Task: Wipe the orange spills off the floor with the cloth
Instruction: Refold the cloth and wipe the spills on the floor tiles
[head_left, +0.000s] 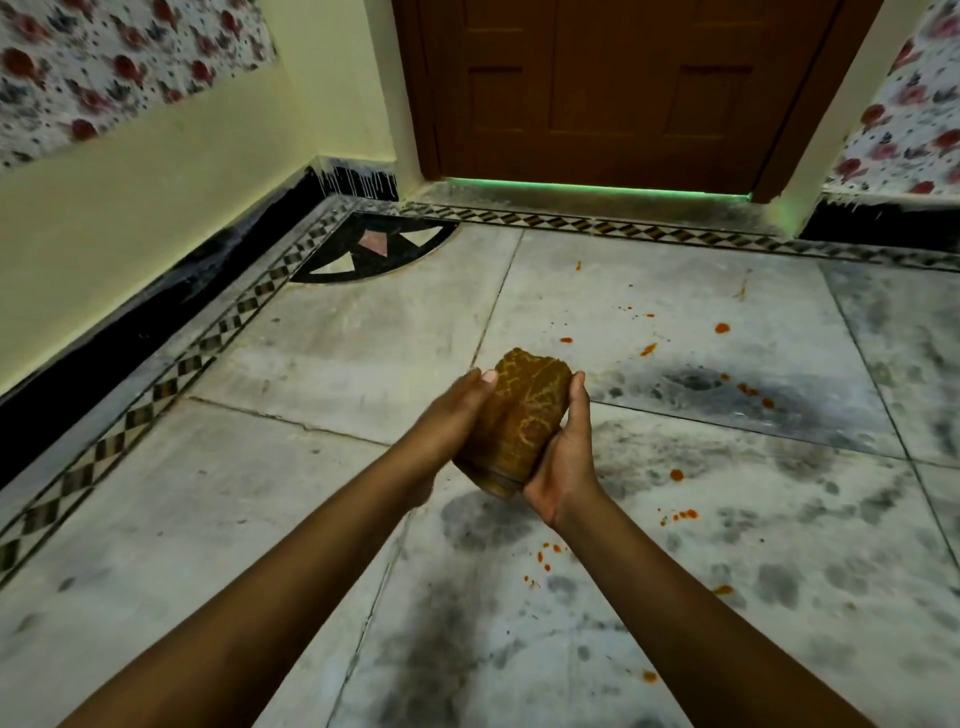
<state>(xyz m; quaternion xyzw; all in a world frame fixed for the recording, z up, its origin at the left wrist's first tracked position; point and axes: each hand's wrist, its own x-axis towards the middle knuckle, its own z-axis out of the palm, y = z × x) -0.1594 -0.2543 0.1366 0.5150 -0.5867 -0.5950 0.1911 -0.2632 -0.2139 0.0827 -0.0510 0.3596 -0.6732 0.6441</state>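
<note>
A folded brown cloth (519, 415) with a yellow crackle pattern is held up above the floor between both hands. My left hand (452, 415) grips its left side, thumb on top near the far end. My right hand (563, 457) cups its right side and underside, fingers curled round it. Orange spills dot the grey marble floor (311, 519): drops to the far right (722, 328), a cluster at the right (753, 392), one drop near my right wrist (676, 474), and several small spatters below it (545, 558).
A brown wooden door (613, 88) stands shut straight ahead, green light glowing under it. Yellow walls with a black skirting (130, 322) run along the left. A patterned tile border (208, 343) edges the floor. Dark smudges mark the marble.
</note>
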